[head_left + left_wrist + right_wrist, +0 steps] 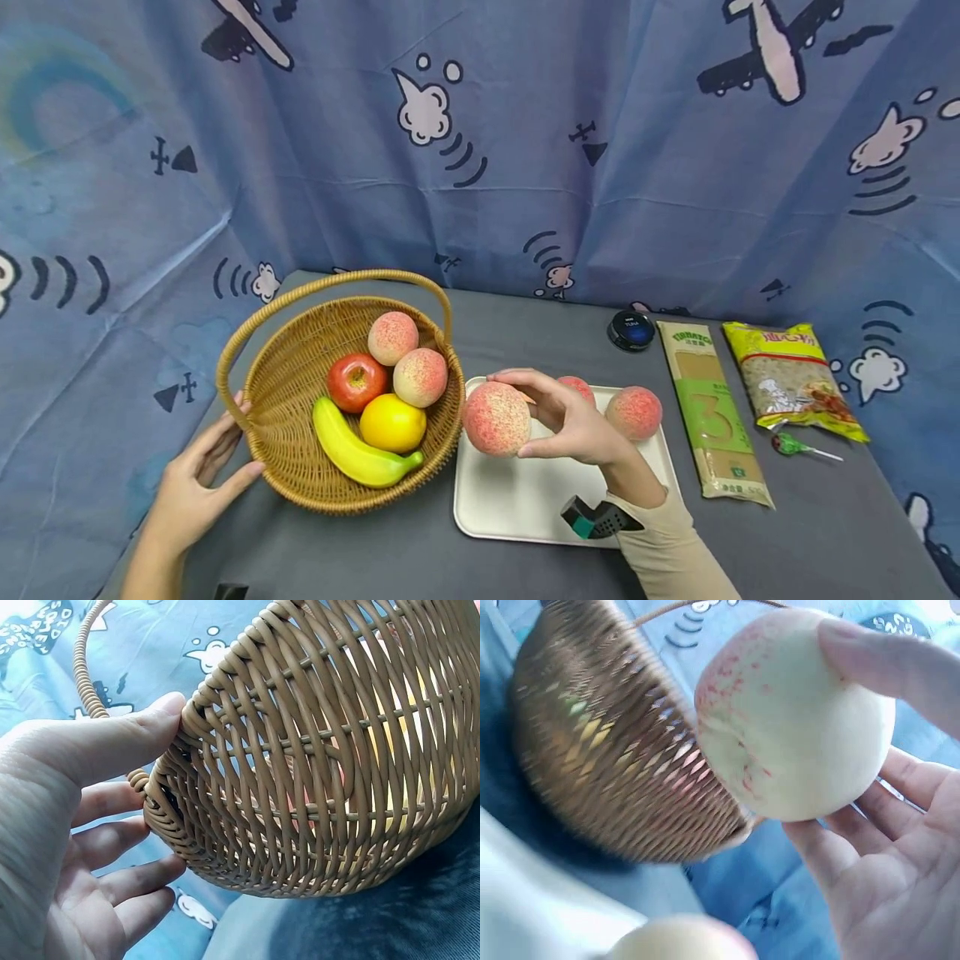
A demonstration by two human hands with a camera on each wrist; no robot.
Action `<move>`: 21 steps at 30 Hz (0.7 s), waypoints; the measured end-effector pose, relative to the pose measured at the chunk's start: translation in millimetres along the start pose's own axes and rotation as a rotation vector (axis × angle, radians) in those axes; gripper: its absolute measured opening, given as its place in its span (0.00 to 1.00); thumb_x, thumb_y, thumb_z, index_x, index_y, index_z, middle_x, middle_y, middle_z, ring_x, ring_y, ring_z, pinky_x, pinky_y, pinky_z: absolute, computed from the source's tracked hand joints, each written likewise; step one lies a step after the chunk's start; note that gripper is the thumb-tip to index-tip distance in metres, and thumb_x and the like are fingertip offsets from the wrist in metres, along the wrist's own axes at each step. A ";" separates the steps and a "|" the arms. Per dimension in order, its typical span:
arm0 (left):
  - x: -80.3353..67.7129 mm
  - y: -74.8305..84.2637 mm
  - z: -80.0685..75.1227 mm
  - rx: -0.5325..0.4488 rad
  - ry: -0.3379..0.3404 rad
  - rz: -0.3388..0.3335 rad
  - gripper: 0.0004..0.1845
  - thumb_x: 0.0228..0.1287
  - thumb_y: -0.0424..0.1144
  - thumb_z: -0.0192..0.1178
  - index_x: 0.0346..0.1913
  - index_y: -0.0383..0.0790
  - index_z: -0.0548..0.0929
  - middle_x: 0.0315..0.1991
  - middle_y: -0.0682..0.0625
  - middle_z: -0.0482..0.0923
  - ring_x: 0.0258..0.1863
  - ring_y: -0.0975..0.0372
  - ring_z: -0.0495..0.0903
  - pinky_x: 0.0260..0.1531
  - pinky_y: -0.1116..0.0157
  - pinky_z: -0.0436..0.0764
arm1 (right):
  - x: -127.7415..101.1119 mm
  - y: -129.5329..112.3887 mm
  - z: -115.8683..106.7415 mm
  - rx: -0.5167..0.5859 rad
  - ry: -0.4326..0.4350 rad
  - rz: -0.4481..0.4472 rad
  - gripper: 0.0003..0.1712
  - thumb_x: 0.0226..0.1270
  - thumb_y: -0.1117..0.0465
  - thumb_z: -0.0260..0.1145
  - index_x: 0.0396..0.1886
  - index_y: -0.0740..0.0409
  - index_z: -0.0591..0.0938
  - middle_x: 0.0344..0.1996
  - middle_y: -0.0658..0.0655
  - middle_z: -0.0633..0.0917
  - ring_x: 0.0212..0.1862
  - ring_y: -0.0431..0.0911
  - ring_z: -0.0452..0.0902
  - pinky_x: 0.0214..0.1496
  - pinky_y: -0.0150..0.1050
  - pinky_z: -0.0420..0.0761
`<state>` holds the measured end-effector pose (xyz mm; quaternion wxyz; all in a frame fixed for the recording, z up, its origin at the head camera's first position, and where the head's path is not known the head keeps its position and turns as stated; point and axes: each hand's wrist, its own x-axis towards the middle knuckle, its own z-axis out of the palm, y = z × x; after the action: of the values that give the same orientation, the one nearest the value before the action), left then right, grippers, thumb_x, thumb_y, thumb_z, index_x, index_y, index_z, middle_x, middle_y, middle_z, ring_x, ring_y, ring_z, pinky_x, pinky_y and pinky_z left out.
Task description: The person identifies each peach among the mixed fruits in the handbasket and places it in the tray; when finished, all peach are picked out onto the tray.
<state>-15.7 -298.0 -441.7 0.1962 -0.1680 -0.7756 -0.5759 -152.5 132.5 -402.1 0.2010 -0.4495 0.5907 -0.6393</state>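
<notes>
At the left, a wicker basket (300, 492) with an arched handle holds two peaches (393, 337), a red apple (357, 382), a lemon (393, 422) and a banana (360, 454). My left hand (191, 492) holds its left rim near the handle's base, thumb and fingers spread along the edge. Another peach (497, 418) is gripped between the thumb and fingers of my right hand (562, 417), just right of the basket. Its pale side faces the right wrist view. Below that hand lies a white tray (495, 508) with a peach (634, 412) and another, partly hidden peach (575, 388).
Right of the tray lie a long noodle pack (712, 412), a yellow food bag (795, 379) and a green-wrapped lollipop (798, 447). Behind the tray sits a dark round tin (631, 330). A patterned blue curtain (510, 150) hangs behind the grey table (360, 558).
</notes>
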 end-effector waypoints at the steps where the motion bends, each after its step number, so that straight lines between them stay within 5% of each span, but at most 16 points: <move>1: -0.4 0.0 -0.1 0.007 0.000 -0.015 0.38 0.47 0.11 0.61 0.66 0.18 0.61 0.71 0.33 0.55 0.69 0.65 0.63 0.64 0.77 0.67 | -7.5 4.6 2.1 -0.001 0.021 -0.004 0.43 0.51 0.77 0.70 0.66 0.73 0.61 0.67 0.59 0.66 0.68 0.46 0.63 0.68 0.36 0.71; 10: -1.2 -4.7 -0.8 -0.037 0.001 -0.036 0.39 0.48 0.11 0.60 0.66 0.19 0.61 0.71 0.29 0.52 0.69 0.64 0.63 0.65 0.75 0.66 | -47.3 46.0 21.5 0.018 0.156 0.100 0.43 0.50 0.78 0.70 0.66 0.73 0.62 0.64 0.62 0.67 0.66 0.41 0.67 0.68 0.35 0.72; 15: -1.0 -7.3 -0.8 -0.090 -0.006 0.028 0.38 0.48 0.10 0.60 0.65 0.16 0.59 0.71 0.29 0.52 0.69 0.61 0.63 0.65 0.74 0.66 | -54.5 65.3 28.3 0.013 0.146 0.162 0.42 0.50 0.76 0.71 0.66 0.70 0.63 0.63 0.68 0.67 0.66 0.40 0.66 0.70 0.33 0.68; 21: -1.5 -8.5 -1.5 -0.090 -0.005 0.031 0.39 0.47 0.10 0.60 0.65 0.16 0.59 0.71 0.30 0.52 0.69 0.61 0.63 0.65 0.74 0.67 | -59.8 73.8 31.5 -0.011 0.122 0.167 0.42 0.52 0.75 0.71 0.66 0.70 0.62 0.63 0.73 0.64 0.67 0.38 0.63 0.71 0.28 0.65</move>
<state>-18.3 -301.9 -449.1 0.1955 -0.1899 -0.7468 -0.6067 -116.4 145.1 -494.5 0.2147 -0.3601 0.6407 -0.6433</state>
